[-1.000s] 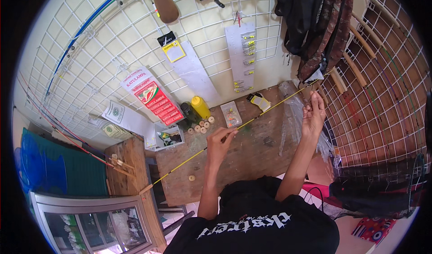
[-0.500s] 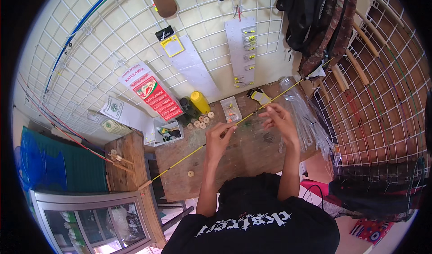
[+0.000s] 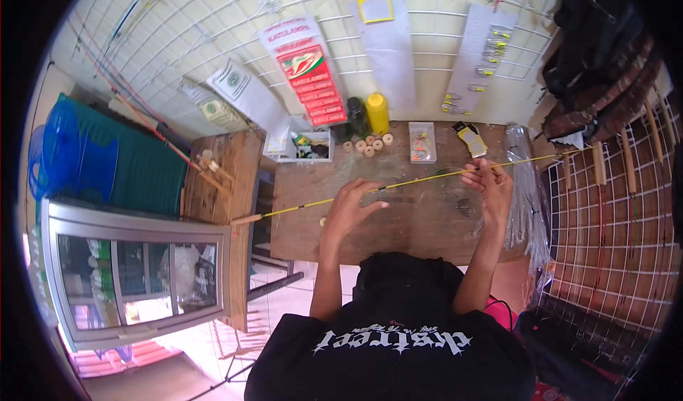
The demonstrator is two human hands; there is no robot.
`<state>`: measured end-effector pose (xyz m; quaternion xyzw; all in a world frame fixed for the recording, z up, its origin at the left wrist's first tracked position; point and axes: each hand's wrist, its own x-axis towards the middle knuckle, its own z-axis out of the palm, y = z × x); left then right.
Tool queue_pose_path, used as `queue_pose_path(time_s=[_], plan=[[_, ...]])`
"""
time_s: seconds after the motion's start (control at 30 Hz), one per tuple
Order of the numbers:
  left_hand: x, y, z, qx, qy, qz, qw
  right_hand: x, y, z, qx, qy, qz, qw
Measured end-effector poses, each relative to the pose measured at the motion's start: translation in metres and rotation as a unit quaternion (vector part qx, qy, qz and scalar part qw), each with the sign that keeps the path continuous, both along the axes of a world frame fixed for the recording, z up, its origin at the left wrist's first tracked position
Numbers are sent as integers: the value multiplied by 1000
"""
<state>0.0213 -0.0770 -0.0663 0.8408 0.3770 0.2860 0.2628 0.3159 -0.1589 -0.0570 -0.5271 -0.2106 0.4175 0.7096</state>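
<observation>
Rod (image 3: 420, 180) slants gently upward from its left-end handle (image 3: 247, 220) rightward.

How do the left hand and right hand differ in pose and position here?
The left hand is open, thumb spread wide from its fingers; the right hand has its fingers bent closer together. The left hand is nearer the tan handle of the yellow rod; the right hand is farther along. Both are bare.
</observation>
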Motion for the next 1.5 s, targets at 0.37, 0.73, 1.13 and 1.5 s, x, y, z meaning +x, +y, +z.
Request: queue_pose_path(time_s=[0.37, 0.73, 1.13, 1.5], plan=[[-77, 6, -17, -192, 57, 113, 973, 12, -10, -54, -9, 86, 17, 996], [-95, 24, -24, -154, 101, 120, 976, -10, -7, -51, 12, 92, 52, 994], [-71, 8, 14, 8, 103, 153, 983, -91, 7, -41, 32, 148, 70, 986], [85, -14, 30, -194, -91, -83, 973, -73, -6, -29, -23, -4, 134, 991]])
